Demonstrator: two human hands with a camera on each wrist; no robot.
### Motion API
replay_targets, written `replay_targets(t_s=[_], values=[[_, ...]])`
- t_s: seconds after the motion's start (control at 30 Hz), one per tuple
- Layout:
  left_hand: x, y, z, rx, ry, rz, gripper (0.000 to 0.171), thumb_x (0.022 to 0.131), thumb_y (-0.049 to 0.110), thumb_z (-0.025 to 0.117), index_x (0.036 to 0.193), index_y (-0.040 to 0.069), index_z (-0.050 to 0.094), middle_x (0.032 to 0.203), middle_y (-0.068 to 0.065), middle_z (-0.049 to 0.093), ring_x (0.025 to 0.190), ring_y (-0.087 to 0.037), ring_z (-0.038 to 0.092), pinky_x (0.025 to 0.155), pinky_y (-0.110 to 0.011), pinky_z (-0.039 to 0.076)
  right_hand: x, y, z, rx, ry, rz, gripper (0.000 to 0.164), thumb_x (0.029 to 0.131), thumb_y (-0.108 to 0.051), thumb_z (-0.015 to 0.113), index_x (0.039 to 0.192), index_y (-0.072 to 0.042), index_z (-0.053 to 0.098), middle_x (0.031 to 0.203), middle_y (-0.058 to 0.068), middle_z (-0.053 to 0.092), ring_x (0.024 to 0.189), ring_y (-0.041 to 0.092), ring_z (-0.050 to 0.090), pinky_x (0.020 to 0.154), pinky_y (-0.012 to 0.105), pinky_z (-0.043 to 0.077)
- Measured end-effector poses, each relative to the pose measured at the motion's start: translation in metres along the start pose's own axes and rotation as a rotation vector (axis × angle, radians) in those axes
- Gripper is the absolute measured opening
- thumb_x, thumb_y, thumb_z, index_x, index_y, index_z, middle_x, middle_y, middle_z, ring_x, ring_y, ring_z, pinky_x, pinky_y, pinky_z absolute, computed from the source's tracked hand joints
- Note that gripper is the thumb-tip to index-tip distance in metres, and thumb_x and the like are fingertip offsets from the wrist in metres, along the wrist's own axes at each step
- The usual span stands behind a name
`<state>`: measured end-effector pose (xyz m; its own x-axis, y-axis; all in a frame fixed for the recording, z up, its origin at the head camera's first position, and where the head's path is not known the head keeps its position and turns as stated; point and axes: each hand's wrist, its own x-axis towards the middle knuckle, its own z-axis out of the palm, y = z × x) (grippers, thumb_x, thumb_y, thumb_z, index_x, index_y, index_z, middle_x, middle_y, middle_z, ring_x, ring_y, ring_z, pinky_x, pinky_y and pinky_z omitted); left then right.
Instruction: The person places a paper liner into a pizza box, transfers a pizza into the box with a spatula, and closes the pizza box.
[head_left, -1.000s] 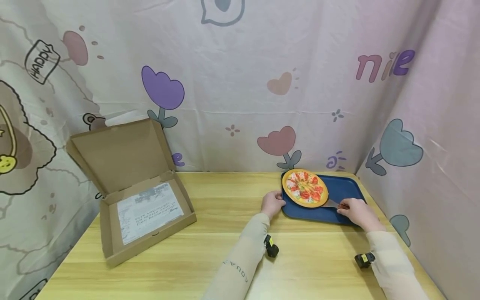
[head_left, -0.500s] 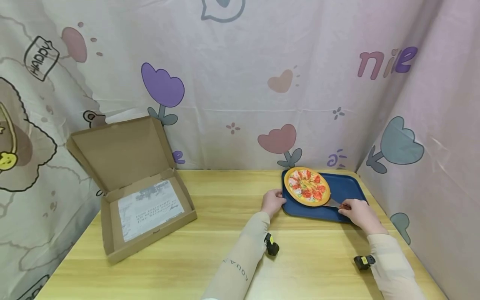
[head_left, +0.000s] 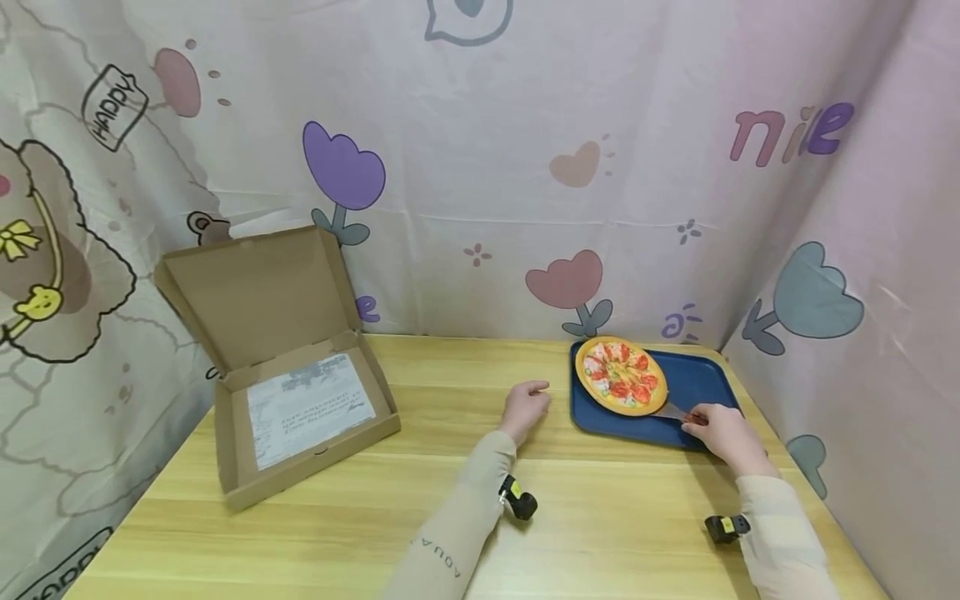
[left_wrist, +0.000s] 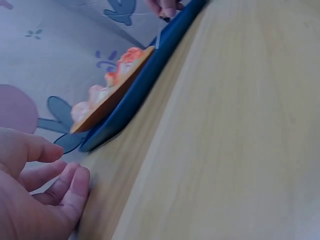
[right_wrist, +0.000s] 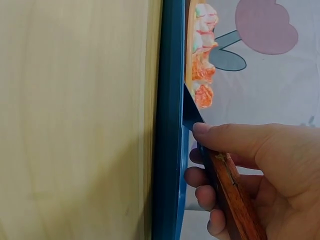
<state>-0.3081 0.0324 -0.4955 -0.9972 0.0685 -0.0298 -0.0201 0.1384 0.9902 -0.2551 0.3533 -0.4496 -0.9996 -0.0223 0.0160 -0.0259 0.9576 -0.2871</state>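
Note:
A toy pizza (head_left: 621,377) with an orange crust and red and white toppings lies toward the left of a blue tray (head_left: 705,375). My right hand (head_left: 723,432) grips the wooden handle (right_wrist: 232,195) of a pizza server (head_left: 670,411), whose metal blade goes under the pizza's near right edge. In the right wrist view the thumb lies along the handle and the fingers curl round it. My left hand (head_left: 525,410) is just left of the tray, apart from it and holding nothing. Its fingers are loosely bent in the left wrist view.
A cardboard pizza box (head_left: 307,421) stands with its lid raised at the left of the wooden table (head_left: 450,375); a printed white sheet lies inside. A patterned curtain (head_left: 465,167) hangs close behind the table and along its right side.
My left hand has let go of the tray's left edge and moved away to the left. The right hand keeps its grip on the server under the pizza. The head view has shifted slightly.

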Motion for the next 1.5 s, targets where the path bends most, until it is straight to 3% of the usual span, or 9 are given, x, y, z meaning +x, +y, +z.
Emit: replay_targets(t_s=[0.23, 0.37, 0.6, 0.87, 1.0, 1.13, 1.23, 1.37, 1.5], values=[[-0.011, 0.0, -0.033, -0.076, -0.004, -0.029, 0.039, 0.089, 0.004, 0.055, 0.127, -0.004, 0.061, 0.099, -0.022, 0.066, 0.072, -0.015, 0.057, 0.063, -0.023, 0.052, -0.002, 0.002, 0.001, 0.005, 0.002, 0.005, 0.017, 0.09, -0.02, 0.069, 0.09, -0.002, 0.068, 0.083, 0.011, 0.069, 0.075, 0.024, 0.061, 0.067, 0.044, 0.05], [-0.018, 0.002, -0.054, -0.048, 0.012, -0.017, 0.036, 0.091, 0.008, 0.056, 0.125, -0.002, 0.062, 0.101, -0.023, 0.066, 0.077, -0.021, 0.061, 0.065, -0.026, 0.053, -0.002, 0.002, 0.001, 0.008, 0.016, -0.001, 0.017, 0.089, -0.019, 0.07, 0.09, -0.002, 0.069, 0.084, 0.012, 0.069, 0.075, 0.025, 0.061, 0.067, 0.046, 0.05], [-0.033, 0.01, -0.089, 0.008, 0.02, 0.015, 0.035, 0.093, 0.012, 0.058, 0.125, -0.002, 0.062, 0.109, -0.019, 0.067, 0.097, -0.036, 0.065, 0.083, -0.039, 0.057, -0.002, 0.0, 0.001, 0.008, 0.019, 0.004, 0.017, 0.089, -0.019, 0.069, 0.091, -0.002, 0.069, 0.085, 0.013, 0.07, 0.077, 0.026, 0.062, 0.069, 0.047, 0.05], [-0.057, 0.025, -0.132, 0.109, 0.057, 0.009, 0.031, 0.096, 0.018, 0.057, 0.124, 0.006, 0.065, 0.108, -0.017, 0.069, 0.098, -0.031, 0.066, 0.088, -0.049, 0.053, -0.003, -0.002, 0.0, 0.018, 0.013, 0.023, 0.02, 0.089, -0.021, 0.069, 0.093, -0.001, 0.069, 0.086, 0.013, 0.069, 0.077, 0.026, 0.061, 0.069, 0.046, 0.049], [-0.066, 0.035, -0.159, 0.155, 0.098, -0.005, 0.028, 0.098, 0.023, 0.057, 0.118, 0.006, 0.066, 0.103, -0.017, 0.07, 0.091, -0.021, 0.066, 0.083, -0.04, 0.053, -0.003, -0.002, 0.001, 0.028, 0.007, 0.044, 0.022, 0.09, -0.021, 0.069, 0.096, 0.0, 0.069, 0.088, 0.015, 0.069, 0.08, 0.028, 0.061, 0.07, 0.047, 0.05], [-0.071, 0.043, -0.189, 0.238, 0.162, 0.023, 0.03, 0.098, 0.028, 0.058, 0.113, 0.004, 0.068, 0.095, -0.016, 0.072, 0.083, -0.014, 0.066, 0.076, -0.027, 0.049, -0.003, 0.0, 0.003, 0.033, 0.002, 0.068, 0.023, 0.09, -0.021, 0.069, 0.098, 0.001, 0.068, 0.089, 0.016, 0.069, 0.081, 0.029, 0.061, 0.07, 0.046, 0.049], [-0.075, 0.049, -0.211, 0.298, 0.213, 0.056, 0.032, 0.099, 0.032, 0.057, 0.112, 0.004, 0.068, 0.09, -0.012, 0.072, 0.083, -0.017, 0.067, 0.078, -0.027, 0.05, -0.003, 0.001, 0.003, 0.032, -0.001, 0.08, 0.024, 0.09, -0.022, 0.069, 0.099, 0.001, 0.068, 0.09, 0.017, 0.069, 0.082, 0.03, 0.06, 0.07, 0.046, 0.049], [-0.085, 0.059, -0.24, 0.364, 0.252, 0.067, 0.043, 0.099, 0.045, 0.052, 0.117, 0.007, 0.065, 0.096, -0.014, 0.071, 0.094, -0.025, 0.067, 0.08, -0.03, 0.049, -0.004, 0.001, 0.003, 0.029, 0.002, 0.073, 0.024, 0.09, -0.022, 0.069, 0.099, 0.0, 0.068, 0.09, 0.017, 0.069, 0.083, 0.03, 0.061, 0.07, 0.046, 0.049], [-0.094, 0.063, -0.265, 0.415, 0.312, 0.077, 0.048, 0.099, 0.049, 0.049, 0.119, 0.008, 0.064, 0.099, -0.013, 0.07, 0.089, -0.016, 0.065, 0.076, -0.025, 0.048, -0.005, -0.001, 0.005, 0.023, 0.013, 0.053, 0.021, 0.09, -0.022, 0.069, 0.097, -0.002, 0.069, 0.091, 0.016, 0.069, 0.083, 0.031, 0.062, 0.07, 0.048, 0.05]])
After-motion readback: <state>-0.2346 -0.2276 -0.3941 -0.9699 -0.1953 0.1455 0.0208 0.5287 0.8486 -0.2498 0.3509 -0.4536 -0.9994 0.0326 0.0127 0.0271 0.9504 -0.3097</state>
